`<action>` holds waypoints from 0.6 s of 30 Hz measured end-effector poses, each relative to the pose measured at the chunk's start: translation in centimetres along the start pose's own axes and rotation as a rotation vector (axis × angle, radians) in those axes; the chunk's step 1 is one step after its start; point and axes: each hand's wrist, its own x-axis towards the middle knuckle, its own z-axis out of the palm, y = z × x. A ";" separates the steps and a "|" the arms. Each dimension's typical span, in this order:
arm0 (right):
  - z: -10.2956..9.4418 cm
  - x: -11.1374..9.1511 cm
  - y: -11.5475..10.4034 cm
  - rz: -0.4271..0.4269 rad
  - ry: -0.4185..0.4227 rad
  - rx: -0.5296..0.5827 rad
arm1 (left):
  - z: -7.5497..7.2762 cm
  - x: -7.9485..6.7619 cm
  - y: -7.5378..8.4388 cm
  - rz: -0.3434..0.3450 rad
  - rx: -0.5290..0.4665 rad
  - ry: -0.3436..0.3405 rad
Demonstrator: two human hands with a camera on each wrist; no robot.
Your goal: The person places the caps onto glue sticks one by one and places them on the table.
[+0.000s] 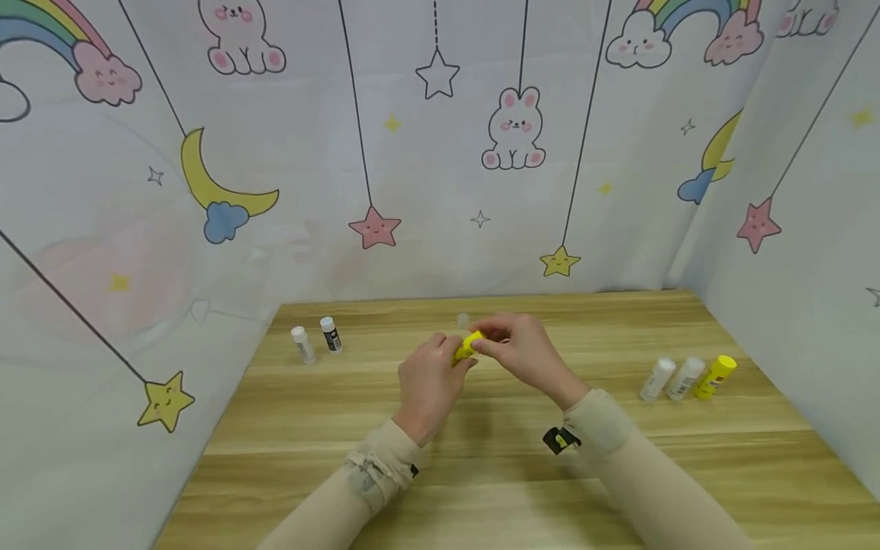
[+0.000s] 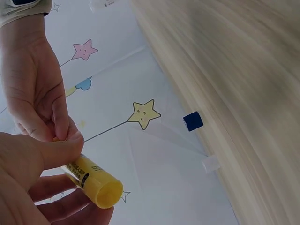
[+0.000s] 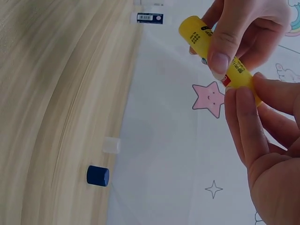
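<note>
Above the middle of the table, both hands hold one yellow glue stick (image 1: pixel 468 347). My left hand (image 1: pixel 429 382) grips its barrel, thumb across the printed label. With thumb and fingertips, my right hand (image 1: pixel 525 350) pinches the other end of the glue stick. The left wrist view shows the rounded yellow end (image 2: pixel 108 193) sticking out past the left fingers. In the right wrist view the printed barrel (image 3: pixel 199 40) slants between the two hands, and the right fingertips cover its lower end.
A dark blue cap (image 3: pixel 98 176) and a translucent cap (image 3: pixel 111 145) stand near the table's far edge. At the back left are a white glue stick (image 1: pixel 302 345) and a dark-labelled one (image 1: pixel 331 334). Two white sticks (image 1: pixel 658 380) and a yellow one (image 1: pixel 715 376) stand at right.
</note>
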 end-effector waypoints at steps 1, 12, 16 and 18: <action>0.0 0.0 0.0 0.003 0.007 0.003 | -0.1 0.0 -0.1 -0.002 -0.008 -0.001; -0.6 -0.3 0.7 0.033 0.025 -0.051 | -0.8 0.1 -2.1 -0.069 -0.027 -0.019; -0.8 -0.4 0.9 0.023 0.022 -0.070 | -1.1 0.3 -3.1 -0.116 -0.036 -0.030; -0.8 -0.4 1.0 0.013 0.016 -0.077 | -1.2 0.5 -3.6 -0.134 -0.037 -0.023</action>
